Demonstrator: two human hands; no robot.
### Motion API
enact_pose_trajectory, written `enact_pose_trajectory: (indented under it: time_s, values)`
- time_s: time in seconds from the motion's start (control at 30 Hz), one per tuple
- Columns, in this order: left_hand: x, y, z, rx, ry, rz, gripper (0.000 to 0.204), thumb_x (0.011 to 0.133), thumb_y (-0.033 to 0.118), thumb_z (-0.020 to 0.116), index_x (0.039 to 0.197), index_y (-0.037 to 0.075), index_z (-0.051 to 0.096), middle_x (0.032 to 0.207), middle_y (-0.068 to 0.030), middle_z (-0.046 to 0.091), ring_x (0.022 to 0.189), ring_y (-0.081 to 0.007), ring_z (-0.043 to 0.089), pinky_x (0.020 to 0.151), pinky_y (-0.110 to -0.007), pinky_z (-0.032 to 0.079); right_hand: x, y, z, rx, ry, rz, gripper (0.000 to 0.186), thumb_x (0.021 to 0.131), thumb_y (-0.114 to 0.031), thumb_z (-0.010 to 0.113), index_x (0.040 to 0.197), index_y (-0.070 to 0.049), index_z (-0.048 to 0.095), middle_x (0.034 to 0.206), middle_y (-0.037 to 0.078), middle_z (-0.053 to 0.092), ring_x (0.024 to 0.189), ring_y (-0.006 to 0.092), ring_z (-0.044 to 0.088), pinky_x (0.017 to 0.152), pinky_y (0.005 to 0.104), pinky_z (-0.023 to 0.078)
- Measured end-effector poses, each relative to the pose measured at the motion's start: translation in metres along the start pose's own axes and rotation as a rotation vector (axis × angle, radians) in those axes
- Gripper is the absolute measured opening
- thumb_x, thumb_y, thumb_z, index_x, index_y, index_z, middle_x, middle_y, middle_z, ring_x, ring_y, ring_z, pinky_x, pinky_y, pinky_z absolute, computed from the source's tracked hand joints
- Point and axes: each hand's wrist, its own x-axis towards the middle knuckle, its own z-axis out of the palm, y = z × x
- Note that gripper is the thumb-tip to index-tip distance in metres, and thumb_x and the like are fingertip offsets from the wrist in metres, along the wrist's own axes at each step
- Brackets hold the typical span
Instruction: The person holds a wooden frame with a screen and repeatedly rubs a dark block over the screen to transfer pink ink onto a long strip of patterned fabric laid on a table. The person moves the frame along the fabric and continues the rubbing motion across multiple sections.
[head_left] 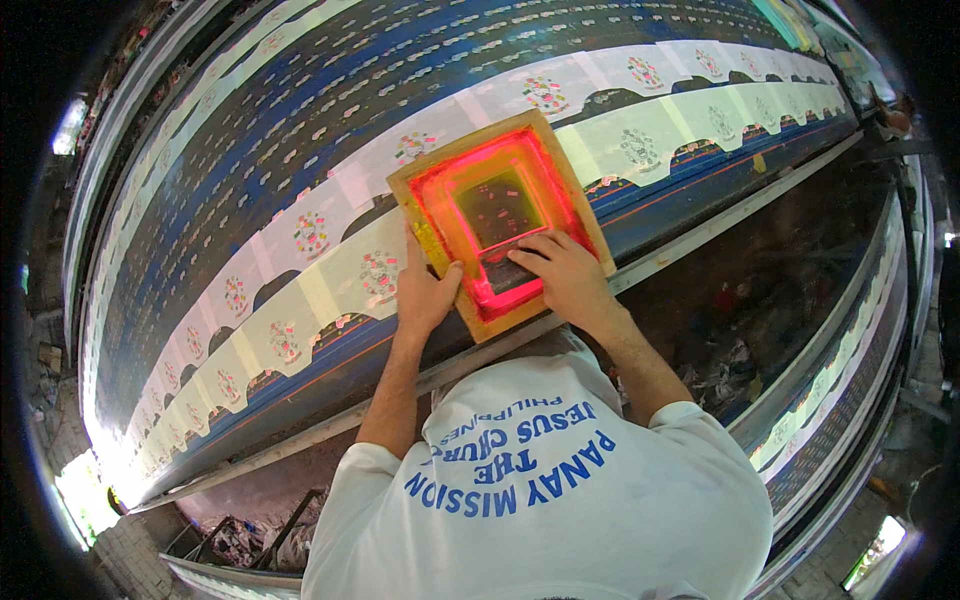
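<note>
A wooden-framed printing screen [575, 185] lies tilted across the white cloth pieces on a long table. Bright pink and orange ink smears its inner border around a dark, greenish mesh window. My left hand [425, 290] grips the frame's left edge, thumb on top and fingers along the outer side. Inside the screen's near half, my right hand [570, 275] closes its fingers over a dark, pink-edged squeegee [503, 272], which rests on the mesh. Part of the squeegee is hidden under my fingers.
White cloth pieces [345, 275] with printed round motifs run in rows along the blue and dark table [340, 130]. A pale rail [710, 225] edges the near side. Another table [830, 400] with cloth stands at right. Piled scraps [245, 540] lie in a rack at lower left.
</note>
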Motion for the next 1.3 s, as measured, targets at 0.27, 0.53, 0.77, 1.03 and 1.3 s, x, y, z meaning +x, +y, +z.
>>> enact_pose_trajectory:
  time_s: [0.27,0.53,0.77,1.03,1.3]
  values:
    - [0.018,0.009,0.042,-0.046,0.010,0.036,0.110,0.093,0.018,0.080,0.178,-0.001,0.013,0.119,-0.0292,0.082,0.095,-0.0377,0.084,0.083,-0.045,0.068,-0.010,0.045,-0.021,0.040,-0.048,-0.037,0.049,0.086,-0.002,0.072,0.135,-0.007,0.074,0.135,0.010,0.068,0.130,0.0340,0.062,0.114,0.0455,0.053]
    - [0.017,0.014,0.043,-0.168,0.006,-0.016,0.106,0.094,0.012,0.079,0.180,0.008,0.016,0.118,-0.0225,0.083,0.073,-0.0252,0.080,0.055,-0.036,0.064,-0.010,0.052,-0.021,0.049,-0.032,-0.086,0.047,0.087,-0.005,0.072,0.135,-0.008,0.074,0.132,0.011,0.068,0.129,0.0333,0.062,0.113,0.0461,0.054]
    - [0.014,0.016,0.041,-0.209,0.001,-0.035,0.105,0.095,0.011,0.077,0.180,0.011,0.016,0.111,-0.0192,0.082,0.068,-0.0205,0.077,0.049,-0.035,0.061,0.042,0.073,-0.039,0.215,-0.174,-0.057,0.042,0.088,-0.002,0.074,0.129,-0.011,0.077,0.127,0.011,0.074,0.125,0.0358,0.067,0.108,0.0456,0.057]
    - [0.018,0.036,0.033,-0.138,-0.063,-0.095,0.106,0.096,0.015,0.077,0.181,0.012,0.013,0.103,-0.0181,0.082,0.059,-0.0225,0.073,0.049,-0.036,0.060,0.116,0.096,-0.015,0.057,-0.080,-0.109,0.040,0.089,-0.006,0.075,0.128,-0.011,0.077,0.125,0.012,0.075,0.125,0.0369,0.067,0.108,0.0482,0.056]
    - [0.012,0.030,0.030,-0.046,-0.054,-0.046,0.105,0.096,0.024,0.074,0.179,0.006,0.013,0.103,-0.0246,0.083,0.062,-0.0317,0.078,0.057,-0.044,0.065,0.009,0.058,-0.021,0.112,-0.107,-0.100,0.044,0.088,0.000,0.072,0.131,-0.010,0.078,0.126,0.010,0.074,0.126,0.0363,0.068,0.109,0.0475,0.056]
